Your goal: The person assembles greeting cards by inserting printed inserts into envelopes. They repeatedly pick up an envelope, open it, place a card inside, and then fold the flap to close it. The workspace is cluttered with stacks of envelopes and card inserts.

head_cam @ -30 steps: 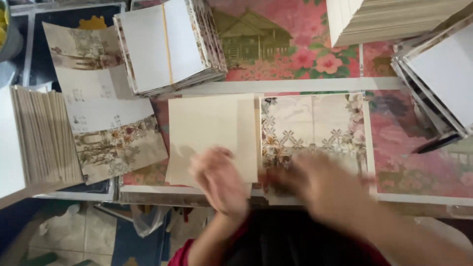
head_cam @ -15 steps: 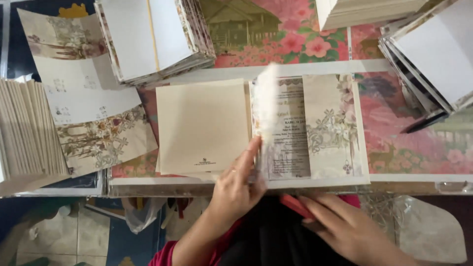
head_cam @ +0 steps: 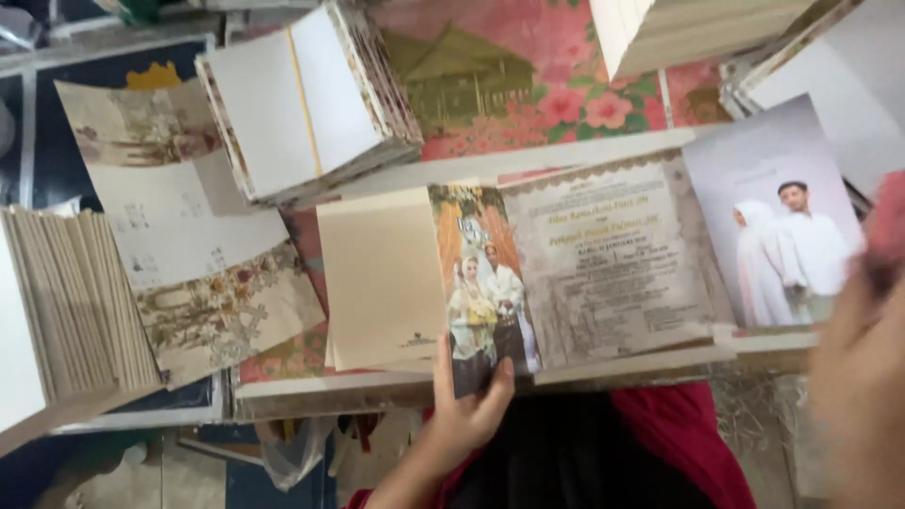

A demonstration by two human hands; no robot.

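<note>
- Head view: one left hand (head_cam: 468,403) pinches the lower edge of a photo panel of one unfolded card (head_cam: 566,269), thumb on the front
- The card lies spread across one pale shelf (head_cam: 566,155), showing three panels: two with photos, one with print between them
- One right hand (head_cam: 863,368), blurred at the frame's right edge; cannot tell its grip
- One cream folder (head_cam: 382,278) lies just left of the card
- Two card stacks: one banded (head_cam: 302,99) above, one upright (head_cam: 66,302) at far left
- One loose open card (head_cam: 179,236) between them
</note>
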